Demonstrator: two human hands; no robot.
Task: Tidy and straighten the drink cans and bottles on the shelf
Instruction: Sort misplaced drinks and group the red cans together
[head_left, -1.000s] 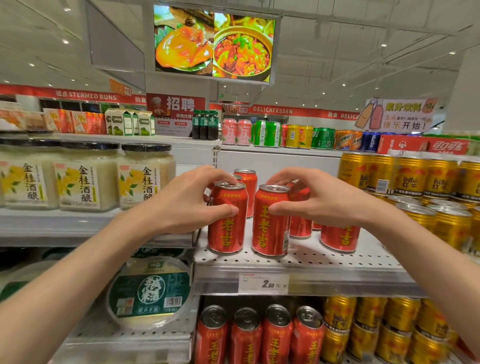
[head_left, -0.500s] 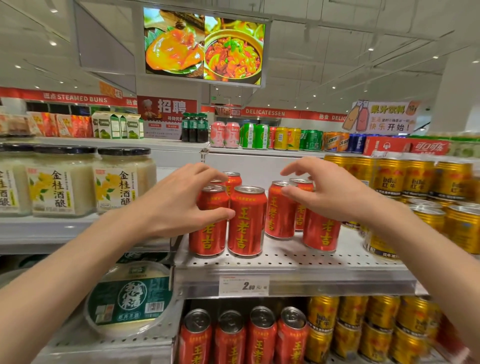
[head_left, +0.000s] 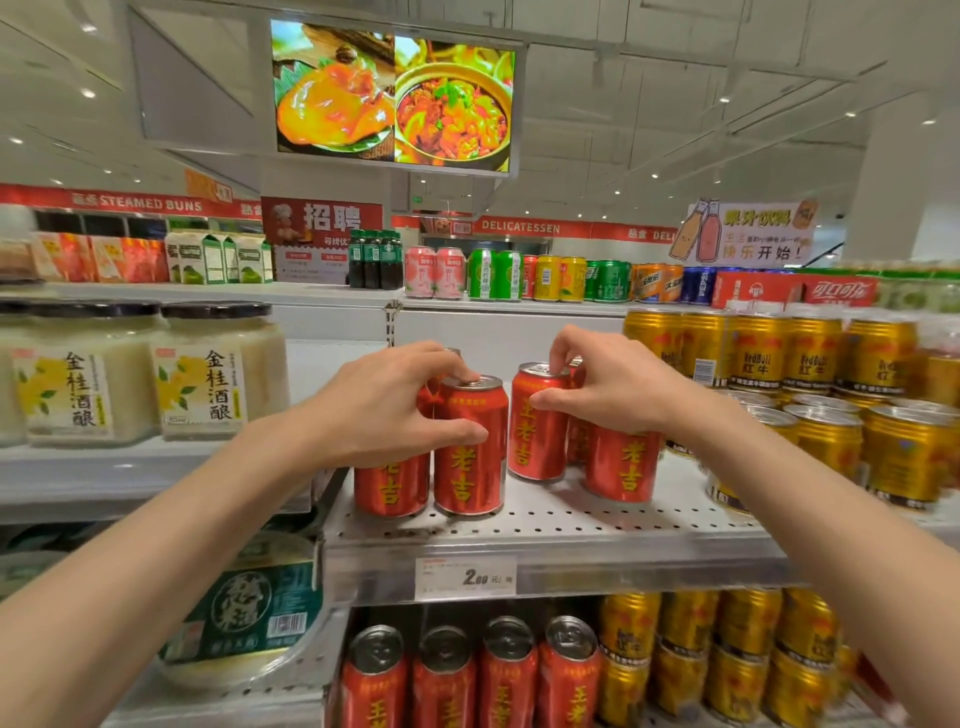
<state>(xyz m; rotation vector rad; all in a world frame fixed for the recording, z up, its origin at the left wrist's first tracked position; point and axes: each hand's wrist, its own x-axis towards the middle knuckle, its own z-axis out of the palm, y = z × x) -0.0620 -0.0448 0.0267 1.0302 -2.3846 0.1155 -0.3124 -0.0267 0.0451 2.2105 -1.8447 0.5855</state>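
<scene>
In the head view, a perforated white shelf (head_left: 561, 519) runs across the middle with a group of red herbal tea cans standing upright on it. The left hand (head_left: 384, 410) is curled round a front red can (head_left: 470, 447), thumb across its face and fingertips on its top rim; that can stands at the shelf's near edge, touching a second red can (head_left: 390, 486) just to its left, whose upper part the hand hides. The right hand (head_left: 602, 389) grips a third red can (head_left: 537, 423), thumb pressed to its side and fingers hooked over its lid; this can stands a little farther back, apart from the left hand's can by a narrow gap. A fourth red can (head_left: 623, 465) stands just right of it, partly under the right wrist. More red cans behind are mostly hidden. To the right, gold Red Bull cans (head_left: 826, 364) crowd the same shelf level. To the left, glass jars of osmanthus rice wine (head_left: 218, 374) sit on a neighbouring shelf. A price tag (head_left: 466, 577) reading 2.80 hangs on the shelf's front rail, and below it more red cans (head_left: 506, 670) and gold cans fill the lower shelf. On the far top shelf stands a row of assorted drink cans (head_left: 519, 275), with a food display screen (head_left: 395, 98) hanging overhead.
</scene>
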